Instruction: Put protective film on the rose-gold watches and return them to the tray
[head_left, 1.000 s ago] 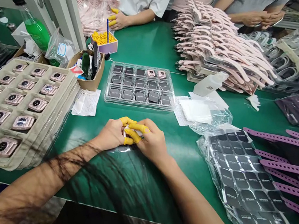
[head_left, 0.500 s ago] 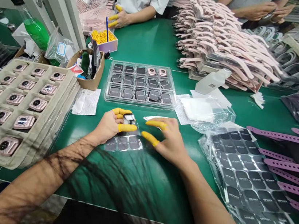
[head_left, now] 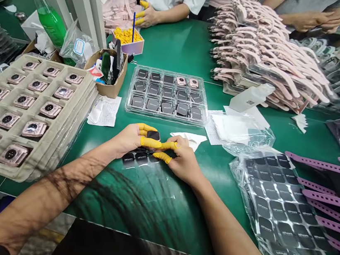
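Observation:
My left hand, in yellow finger cots, grips a small watch case between thumb and fingers, its dark screen facing up. Just below it lies a clear sheet of dark printed square films. My right hand, also with yellow finger cots, has its thumb and index finger closed on the sheet's upper right part, close against the left thumb. The exact spot of that pinch is partly hidden by the fingers. Ahead stands a clear compartment tray with dark-faced pieces and two pink watch cases.
Stacked beige trays of pink watch cases stand left. A cardboard box, yellow finger cots and a green bottle are behind. Right are a bagged film stack, purple straps, a white bottle and pink straps. Co-workers sit opposite.
My right hand has moved left to the sheet and closed on it beside my left hand. The watch case has tilted, so its screen now looks dark. The view has shifted slightly.

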A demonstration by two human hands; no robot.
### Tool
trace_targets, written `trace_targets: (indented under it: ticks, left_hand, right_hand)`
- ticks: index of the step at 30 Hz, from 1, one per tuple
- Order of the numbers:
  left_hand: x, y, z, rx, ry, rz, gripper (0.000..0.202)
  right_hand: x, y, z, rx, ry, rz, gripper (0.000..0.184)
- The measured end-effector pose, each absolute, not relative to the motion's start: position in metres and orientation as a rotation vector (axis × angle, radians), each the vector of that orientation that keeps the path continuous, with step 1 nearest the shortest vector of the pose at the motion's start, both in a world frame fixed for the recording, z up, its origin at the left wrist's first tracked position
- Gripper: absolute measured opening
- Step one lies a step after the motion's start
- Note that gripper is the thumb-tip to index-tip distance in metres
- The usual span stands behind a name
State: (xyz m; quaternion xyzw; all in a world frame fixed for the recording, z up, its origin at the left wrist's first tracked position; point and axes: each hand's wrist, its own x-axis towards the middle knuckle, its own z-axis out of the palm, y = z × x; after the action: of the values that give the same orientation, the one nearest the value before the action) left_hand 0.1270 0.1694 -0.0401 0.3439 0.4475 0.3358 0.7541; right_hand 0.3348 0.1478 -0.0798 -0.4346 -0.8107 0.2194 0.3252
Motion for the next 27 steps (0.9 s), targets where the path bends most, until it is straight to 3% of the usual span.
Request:
trace_targets:
  ticks: [5,9,11,13,17,27]
  left_hand:
    - [0.129,0.169,-0.043,0.771,1.020,0.813,0.053]
    - [0.134,0.164,-0.046,0.827,1.056,0.857,0.063]
    - [0.137,0.159,-0.048,0.957,1.100,0.807,0.066]
    - [0.140,0.154,-0.048,1.124,1.127,0.715,0.064]
    - [0.142,0.148,-0.047,1.371,1.147,0.627,0.058]
    - [0.142,0.148,-0.048,1.528,1.141,0.568,0.055]
  right_hand:
    - [0.345,0.146,-0.069,-0.969,-2.039,0.737,0.006]
    - [0.359,0.142,-0.047,-0.792,-1.629,1.301,0.037]
    - [0.360,0.140,-0.041,-0.842,-1.333,1.487,0.042]
    - [0.353,0.137,-0.040,-1.065,-1.137,1.513,0.036]
    - [0.335,0.134,-0.050,-1.397,-0.981,1.529,0.041]
    - [0.330,0.135,-0.055,-1.404,-0.946,1.552,0.039]
